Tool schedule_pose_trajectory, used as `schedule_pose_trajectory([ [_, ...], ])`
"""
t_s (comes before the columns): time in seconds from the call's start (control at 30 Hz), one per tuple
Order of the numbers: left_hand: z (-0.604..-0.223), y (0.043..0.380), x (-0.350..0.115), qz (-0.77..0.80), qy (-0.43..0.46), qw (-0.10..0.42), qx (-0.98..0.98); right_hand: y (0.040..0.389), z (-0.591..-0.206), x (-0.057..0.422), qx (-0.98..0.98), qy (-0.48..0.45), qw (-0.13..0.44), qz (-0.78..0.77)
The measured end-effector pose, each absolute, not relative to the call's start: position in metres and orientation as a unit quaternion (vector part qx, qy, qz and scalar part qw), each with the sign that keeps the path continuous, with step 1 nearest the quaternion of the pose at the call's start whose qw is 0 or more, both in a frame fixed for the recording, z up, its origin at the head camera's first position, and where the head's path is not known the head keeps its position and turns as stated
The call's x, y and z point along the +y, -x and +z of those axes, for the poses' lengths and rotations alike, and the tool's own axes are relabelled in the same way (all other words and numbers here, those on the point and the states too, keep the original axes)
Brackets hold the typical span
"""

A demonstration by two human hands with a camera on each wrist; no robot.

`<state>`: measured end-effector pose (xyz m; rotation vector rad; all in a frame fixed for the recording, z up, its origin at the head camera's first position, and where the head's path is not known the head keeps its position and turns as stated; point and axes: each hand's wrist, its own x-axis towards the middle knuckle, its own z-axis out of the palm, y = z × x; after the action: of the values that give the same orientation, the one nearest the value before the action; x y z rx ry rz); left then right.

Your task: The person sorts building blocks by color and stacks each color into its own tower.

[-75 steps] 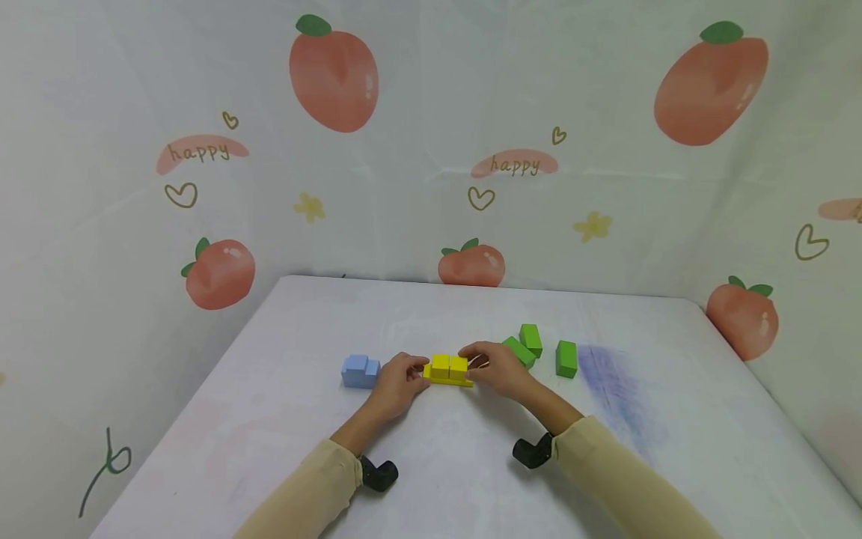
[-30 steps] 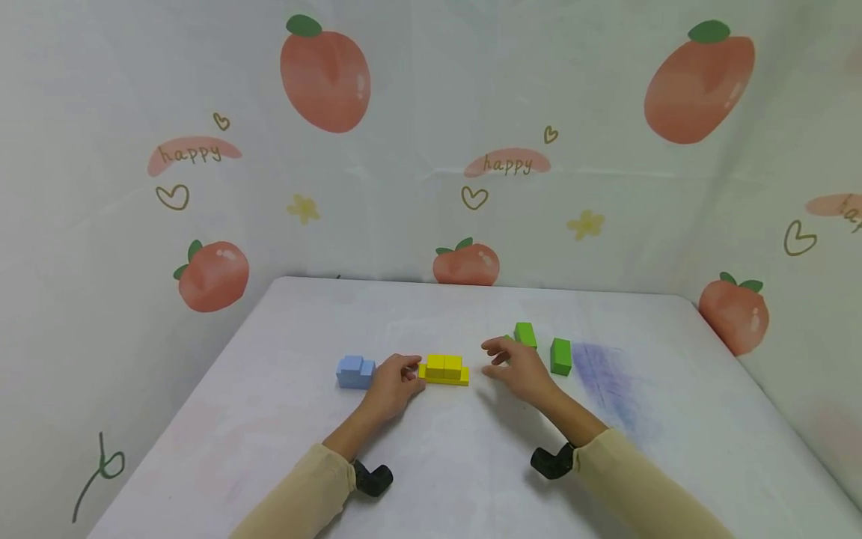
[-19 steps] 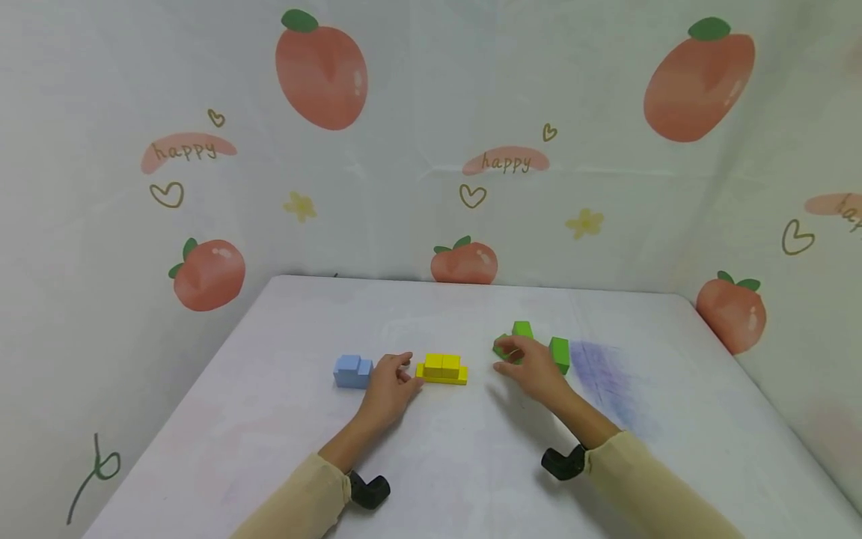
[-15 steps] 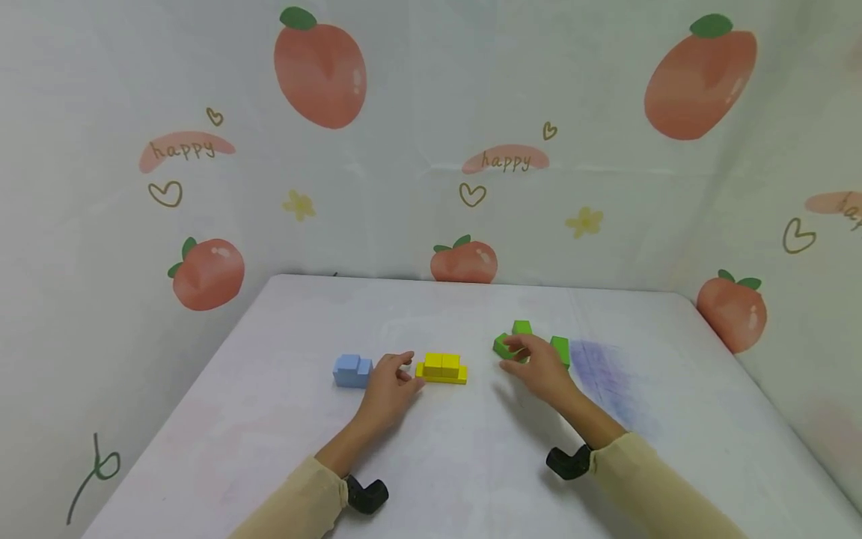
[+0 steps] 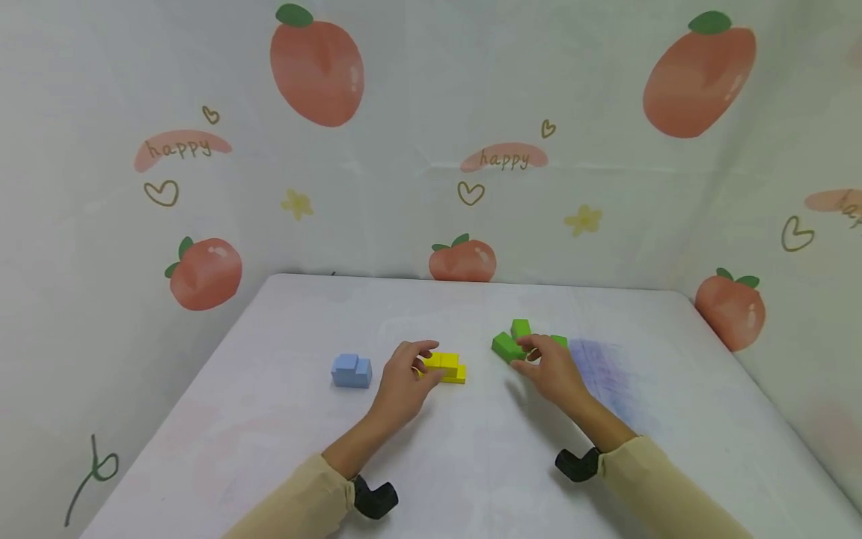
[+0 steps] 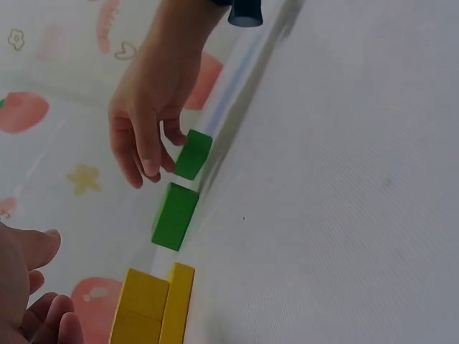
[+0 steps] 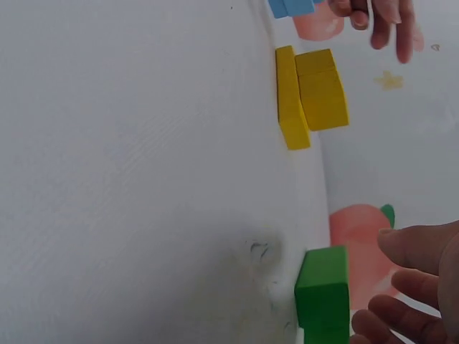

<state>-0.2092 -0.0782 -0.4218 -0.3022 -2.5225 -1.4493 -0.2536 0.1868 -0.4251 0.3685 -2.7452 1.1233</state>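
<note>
In the head view my left hand (image 5: 401, 385) hovers over the left end of a yellow block stack (image 5: 447, 363), thumb and fingers apart. The stack has two blocks side by side on a long flat base (image 6: 178, 304); the left wrist view shows a gap between it and my hand. My right hand (image 5: 559, 376) hangs above the green blocks, nearest a tilted green block (image 5: 506, 347), its fingers loosely bent and holding nothing. Behind that lies another green block (image 5: 521, 328). A third green block (image 5: 560, 340) is mostly hidden by my right hand.
To the left of my left hand stands a light blue stepped block stack (image 5: 352, 372). All the blocks rest on a white table (image 5: 471, 457), with a purple smudge (image 5: 606, 374) at the right. A fruit-patterned curtain (image 5: 404, 202) hangs behind the far edge.
My right hand has left the right end of the yellow stack and moved right, over to the green blocks. My left hand has lifted off the stack's left end and shifted slightly rightward.
</note>
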Motion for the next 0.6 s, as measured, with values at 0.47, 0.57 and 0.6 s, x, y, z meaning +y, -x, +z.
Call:
schedule_pose_trajectory([
  [0.47,-0.420,0.227,-0.023,-0.537,0.165,0.108,-0.820,0.258,-0.434,0.190,-0.925,-0.105,0.097,0.353],
  [0.57,-0.422,0.231,-0.011,-0.543,0.163,0.089,-0.819,0.258,-0.435,0.191,-0.926,-0.100,0.101,0.349],
  [0.6,-0.422,0.232,-0.007,-0.546,0.161,0.083,-0.818,0.258,-0.436,0.191,-0.927,-0.097,0.101,0.348],
])
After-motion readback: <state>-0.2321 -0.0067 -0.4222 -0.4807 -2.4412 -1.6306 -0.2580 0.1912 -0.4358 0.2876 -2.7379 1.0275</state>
